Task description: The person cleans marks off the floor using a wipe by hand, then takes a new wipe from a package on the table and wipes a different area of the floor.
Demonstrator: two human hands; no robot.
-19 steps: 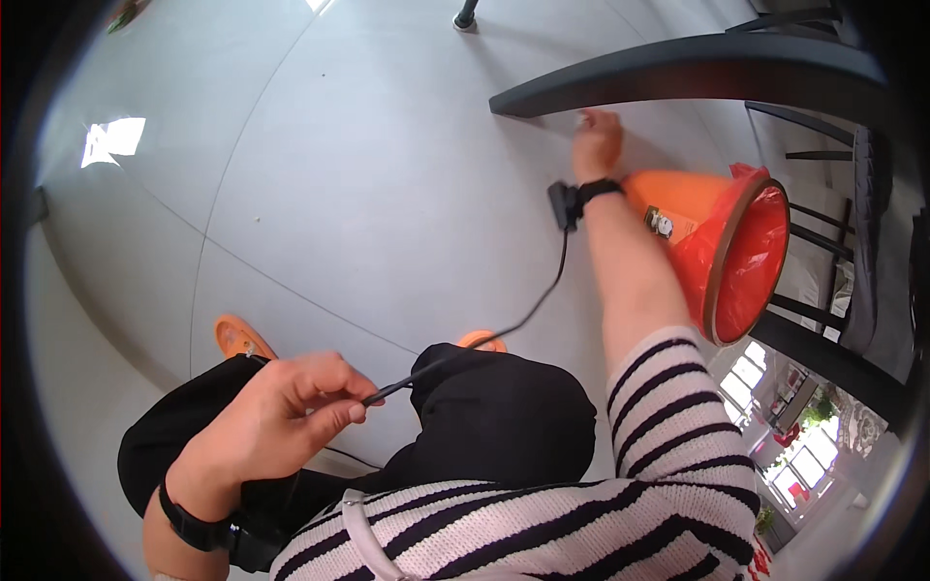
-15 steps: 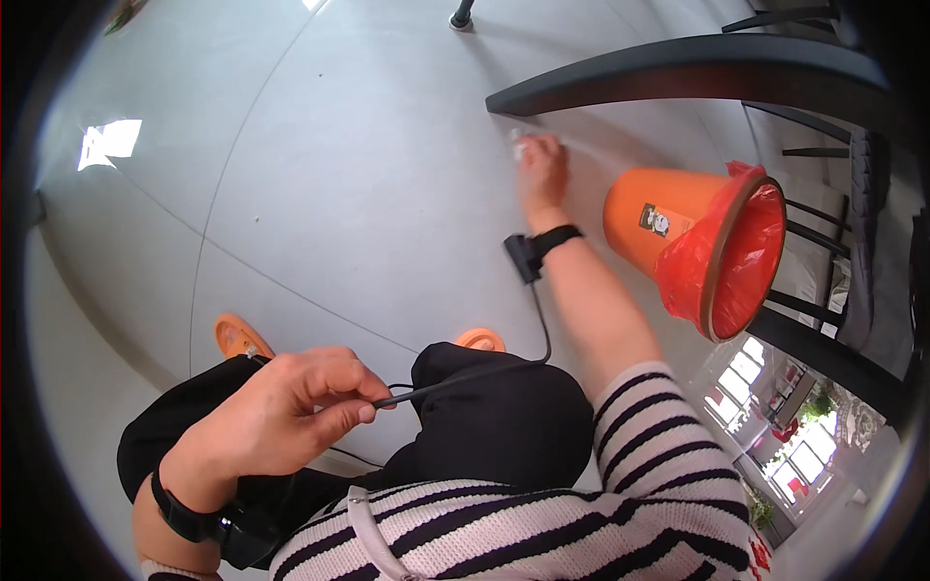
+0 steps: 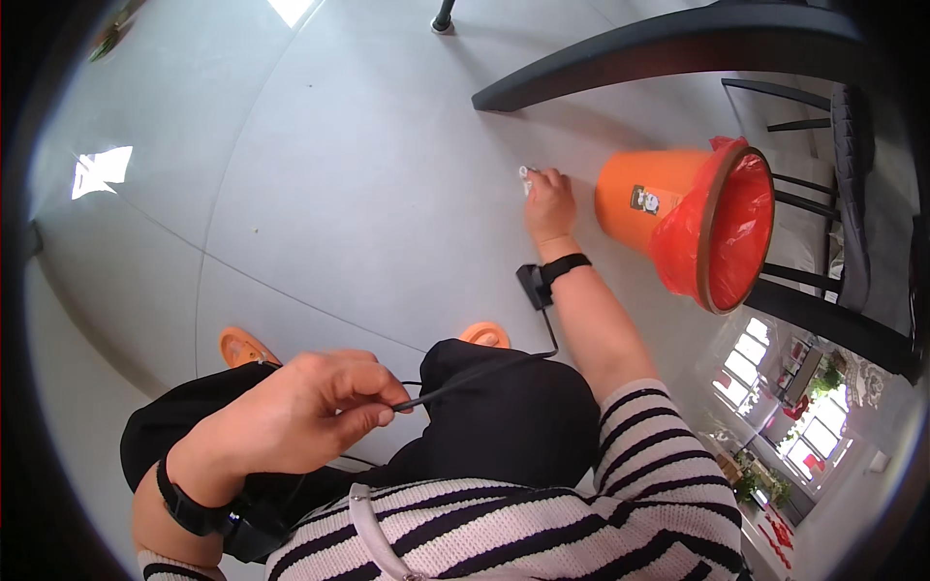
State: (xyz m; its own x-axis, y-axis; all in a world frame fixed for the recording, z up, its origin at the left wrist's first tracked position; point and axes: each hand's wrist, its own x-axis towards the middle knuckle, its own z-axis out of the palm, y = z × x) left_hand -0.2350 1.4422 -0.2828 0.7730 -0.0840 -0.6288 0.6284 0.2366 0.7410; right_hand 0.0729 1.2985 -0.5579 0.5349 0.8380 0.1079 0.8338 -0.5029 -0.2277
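Note:
My left hand is closed in a pinch on a thin black cable, low in front of my lap. That cable runs over my dark trouser leg to a small black box on my right wristband. Out over the pale floor, my right hand reaches forward, fingers curled round a small white crumpled thing; its kind is too small to make out. Just to the right of that hand stands an orange bin lined with a red plastic bag.
A dark curved furniture leg arches beyond my right hand. Past the bin are a grey-seated chair and a black bar. Orange slippers are on my feet, and a thin black leg rests on the floor at the top.
My right hand has drawn back slightly toward me, with the white thing showing more clearly. My left hand has shifted a little to the right, still pinching the cable. The view has tilted slightly.

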